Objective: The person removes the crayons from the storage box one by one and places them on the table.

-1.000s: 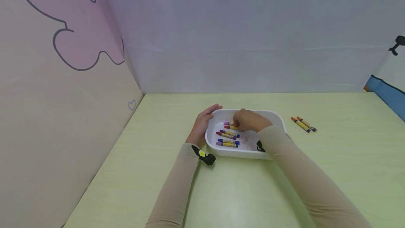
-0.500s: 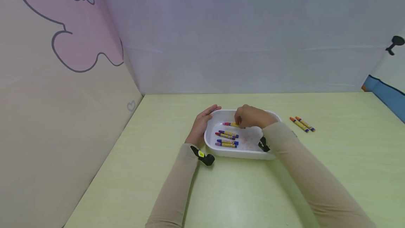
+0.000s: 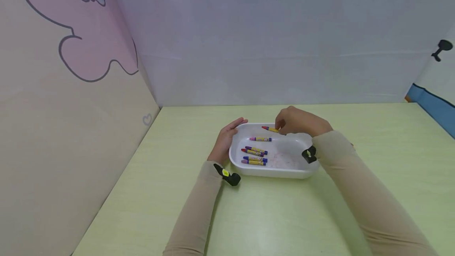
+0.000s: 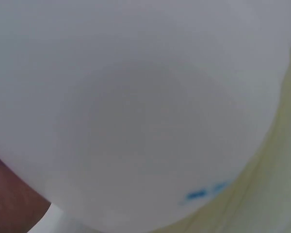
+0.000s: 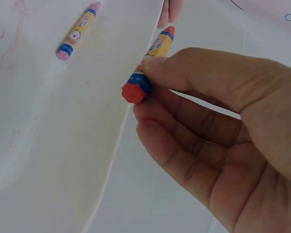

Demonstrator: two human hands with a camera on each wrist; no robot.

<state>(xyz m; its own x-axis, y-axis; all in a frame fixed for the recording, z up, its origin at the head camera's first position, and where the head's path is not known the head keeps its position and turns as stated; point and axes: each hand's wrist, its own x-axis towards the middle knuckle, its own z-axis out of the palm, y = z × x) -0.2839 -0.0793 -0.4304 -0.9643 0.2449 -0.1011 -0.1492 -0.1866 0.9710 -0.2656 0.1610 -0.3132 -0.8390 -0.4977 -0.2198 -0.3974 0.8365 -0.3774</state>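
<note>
My right hand (image 3: 302, 121) pinches a red crayon (image 3: 270, 128) between thumb and fingers, above the far rim of a white tray (image 3: 277, 173). In the right wrist view, the crayon's yellow wrapper and flat red end show clearly. My left hand (image 3: 223, 142) holds the tray's left end, thumb at the rim and fingers along the outside. Inside the tray lies a lone pink crayon (image 3: 260, 139). Nearer to me are a purple crayon (image 3: 256, 150) beside a red one, and a blue crayon (image 3: 255, 159) beside a mauve crayon (image 3: 253, 162). The left wrist view mostly shows the tray's outer wall (image 4: 145, 121).
The tray stands on a pale yellow-green table (image 3: 270, 216). A white cloth wall (image 3: 277, 42) rises behind it, and a printed side wall (image 3: 89, 129) stands at the left. My right sleeve (image 3: 359, 185) covers part of the table's right side.
My right hand has lifted the red crayon from beside the pink one and carried it up and right to the far rim. The left hand stays at the tray. The sleeve now covers two orange crayons.
</note>
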